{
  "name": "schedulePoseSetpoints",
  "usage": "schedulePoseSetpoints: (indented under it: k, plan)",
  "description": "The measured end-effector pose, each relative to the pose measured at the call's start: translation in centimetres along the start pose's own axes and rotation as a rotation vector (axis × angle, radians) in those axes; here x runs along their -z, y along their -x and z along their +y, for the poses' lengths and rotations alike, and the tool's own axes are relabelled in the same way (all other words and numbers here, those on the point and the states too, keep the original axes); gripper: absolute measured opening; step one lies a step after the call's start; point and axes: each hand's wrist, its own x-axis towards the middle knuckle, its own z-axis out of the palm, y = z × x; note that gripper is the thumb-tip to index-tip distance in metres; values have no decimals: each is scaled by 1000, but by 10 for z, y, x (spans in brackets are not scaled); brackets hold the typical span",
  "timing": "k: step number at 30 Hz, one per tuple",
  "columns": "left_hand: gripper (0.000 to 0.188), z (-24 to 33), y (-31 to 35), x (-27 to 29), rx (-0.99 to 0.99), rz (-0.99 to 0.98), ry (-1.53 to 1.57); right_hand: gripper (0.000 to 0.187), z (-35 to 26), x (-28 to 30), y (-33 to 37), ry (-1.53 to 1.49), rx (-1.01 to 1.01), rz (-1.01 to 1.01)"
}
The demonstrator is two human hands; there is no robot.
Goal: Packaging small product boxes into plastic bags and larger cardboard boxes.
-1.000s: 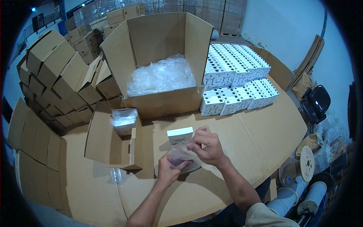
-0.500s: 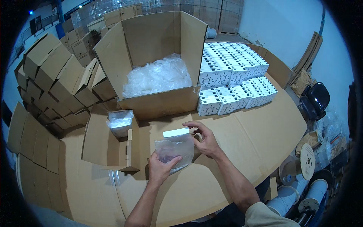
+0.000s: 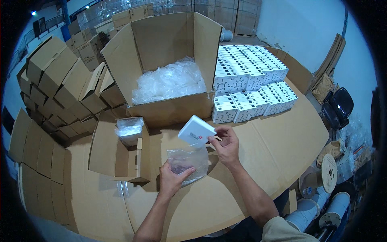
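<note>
A clear plastic bag (image 3: pixel 196 164) is pinched in my left hand (image 3: pixel 172 177), its mouth facing away from me. Just above that mouth, my right hand (image 3: pixel 226 147) grips a flat white square box (image 3: pixel 196 130) by its right edge. The box is tilted, and its lower corner meets or overlaps the bag's top edge. To the left stands an open small carton (image 3: pixel 121 161) with bagged items (image 3: pixel 131 131) at its far end. Behind, a large open carton (image 3: pixel 169 113) holds a heap of clear plastic bags (image 3: pixel 169 82).
Stacked white boxes (image 3: pixel 250 80) fill the back right of the cardboard-covered table (image 3: pixel 274 145). Several brown cartons (image 3: pixel 60 88) are piled at the left. Cable spools (image 3: pixel 328 173) and a black chair (image 3: pixel 338 107) stand beyond the table's right edge.
The white box has risen away from me and turned, so its broad face now shows rather than its edge. My right hand has moved slightly; my left hand and bag stay nearly still.
</note>
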Motion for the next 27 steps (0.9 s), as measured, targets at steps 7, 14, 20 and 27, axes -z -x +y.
schedulePoseSetpoints:
  k: [7, 14, 20, 27]
  plan:
    - [53, -7, 0, 1, -9, -36, -32, 25, -23, -9, 7, -263, 14, 149]
    - [48, -3, 0, 0, -5, -61, -45, 23, -27, -9, 12, -178, 19, 118]
    - [48, -7, -1, -1, -34, -48, -10, 22, -32, -5, 13, -11, 36, 48]
    - [49, -6, -1, -1, -25, -71, -46, 21, -22, 1, 13, -1, 10, -34]
